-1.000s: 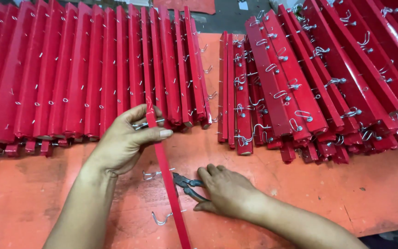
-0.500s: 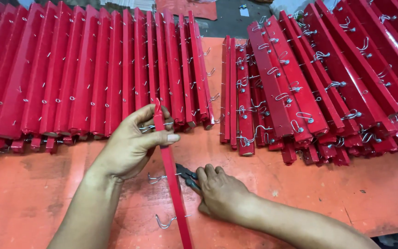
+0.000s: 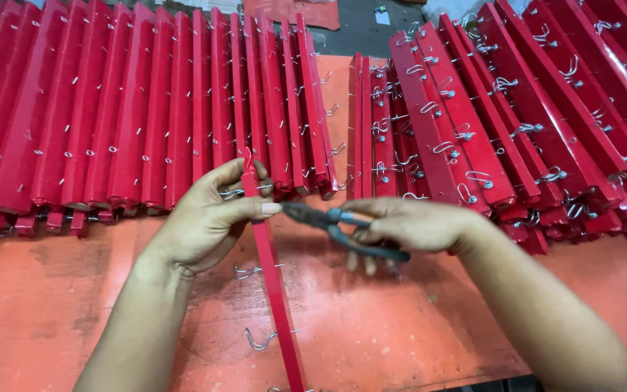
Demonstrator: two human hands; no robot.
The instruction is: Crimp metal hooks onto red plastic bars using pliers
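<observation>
My left hand (image 3: 208, 218) grips the upper end of a long red strip (image 3: 276, 287) that stands on edge and runs toward the bottom of the view. Small wire hooks (image 3: 259, 340) stick out of the strip's left side. My right hand (image 3: 408, 225) holds dark pliers (image 3: 332, 221) with blue-grey handles. The pliers' jaws point left and reach the strip just beside my left thumb.
A row of red strips (image 3: 132, 123) without hooks leans at the back left. A pile of red strips with wire hooks (image 3: 488, 123) lies at the back right. The orange-red table top (image 3: 400, 319) runs under both hands, with a dark gap at the far edge.
My right hand has lifted the pliers off the table and brought them up to the strip near my left thumb. The left hand has kept its hold on the strip.
</observation>
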